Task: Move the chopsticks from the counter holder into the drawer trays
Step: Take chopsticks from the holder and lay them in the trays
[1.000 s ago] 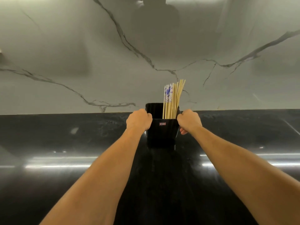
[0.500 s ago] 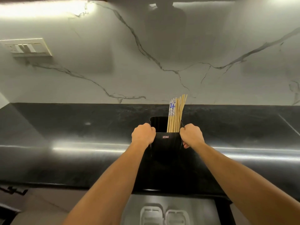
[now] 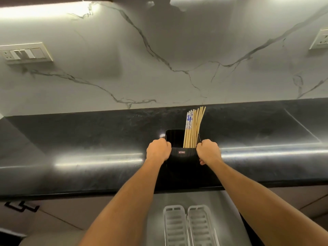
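Both arms are stretched out over the black counter [image 3: 88,139]. The left hand [image 3: 158,150] is wrapped around the left edge of the black holder [image 3: 182,157], fingers curled over the rim. The right hand [image 3: 208,151] grips the right edge the same way, knuckles up, fingertips tucked in against the side. So the holder sits squeezed between the two hands, close to the front edge of the counter.

The chopsticks [image 3: 193,128] stand inside it, all bunched into the right half and leaning a touch to the right. Most are plain pale wood; a few on the left of the bunch carry a blue and white pattern near the top. The left half of the holder looks empty and dark. There is a small label on its front face, too small to read.

Whether the holder's base is resting on the counter or lifted just clear of it, I cannot tell from here; black on black swallows the bottom edge.

Below the counter the drawer [image 3: 154,219] stands pulled out between the forearms. In it lie two white slotted trays [image 3: 188,226], side by side and touching.

Behind, the marble wall [image 3: 159,77] with its grey veins, a switch plate [image 3: 24,53] at the left, a socket [image 3: 320,39] at the far right.
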